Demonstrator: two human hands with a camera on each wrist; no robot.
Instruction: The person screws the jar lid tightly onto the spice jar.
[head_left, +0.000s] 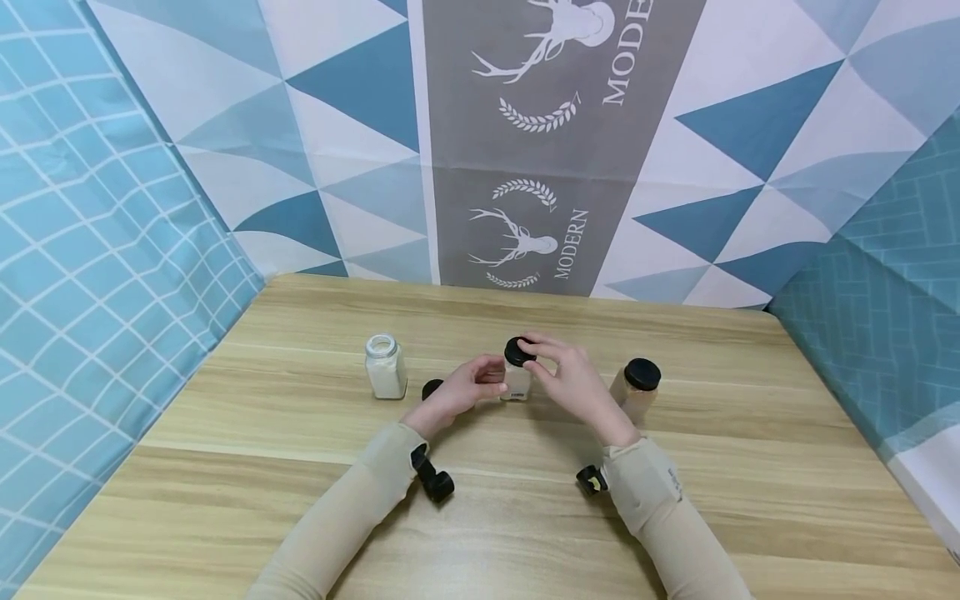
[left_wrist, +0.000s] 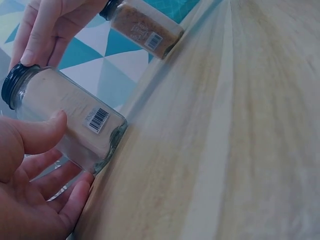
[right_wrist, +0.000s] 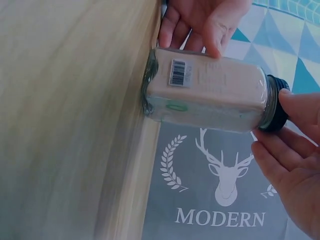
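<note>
A square glass jar (head_left: 516,383) of pale powder stands upright on the table between both hands. Its barcode label (left_wrist: 96,120) shows in both wrist views. My left hand (head_left: 470,384) holds the jar's body from the left, thumb on one face and fingers round behind. With thumb and fingertips, my right hand (head_left: 567,377) grips the black lid (right_wrist: 276,103), which sits on the jar's neck. To the left, an uncapped jar (head_left: 387,368) with white contents stands upright.
A capped jar (head_left: 636,388) with brownish contents stands right of my right hand. Beside my left wrist is a black round lid (head_left: 432,387), partly hidden; what lies under it cannot be told. Patterned cloth (head_left: 517,150) hangs behind the wooden table (head_left: 480,533).
</note>
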